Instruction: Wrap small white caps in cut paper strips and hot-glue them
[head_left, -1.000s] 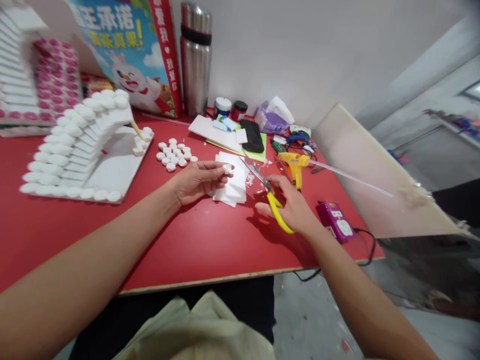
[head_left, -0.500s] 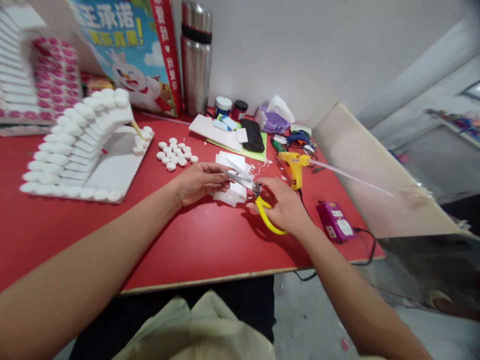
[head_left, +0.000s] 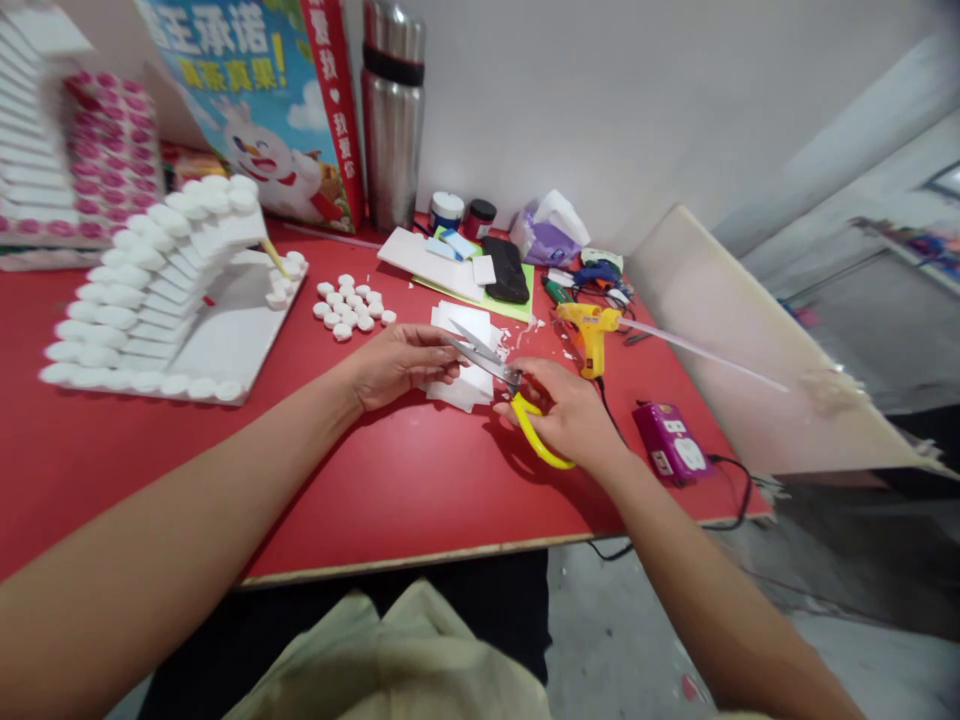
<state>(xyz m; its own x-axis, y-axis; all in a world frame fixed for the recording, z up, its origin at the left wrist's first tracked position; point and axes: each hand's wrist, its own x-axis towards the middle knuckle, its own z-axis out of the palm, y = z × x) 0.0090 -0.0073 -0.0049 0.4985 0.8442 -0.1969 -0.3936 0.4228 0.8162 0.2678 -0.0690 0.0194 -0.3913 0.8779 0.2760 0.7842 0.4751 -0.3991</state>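
My right hand [head_left: 566,405] grips a pair of scissors [head_left: 525,405] by the yellow handles. The metal blades point up and left, slightly parted, over white sheets [head_left: 469,385] lying on the table. My left hand [head_left: 405,365] is closed in a pinch right at the blades. A small white piece sits at its fingertips, mostly covered by fingers and blade. Left of the sheets, several round white pieces [head_left: 349,308] lie in a cluster. Further left stands a white stair model [head_left: 172,290] edged with similar rounded pieces.
A yellow glue gun [head_left: 591,330] with a long clear stick and a purple power socket box [head_left: 671,440] are at the right of the red table [head_left: 360,500]. Behind are a steel flask [head_left: 392,130], jars, a black pouch [head_left: 505,270] and a tissue pack [head_left: 551,230].
The scissor blades have come closer together. The white piece at my left fingertips shows less than before. Both hands stay in nearly the same place.
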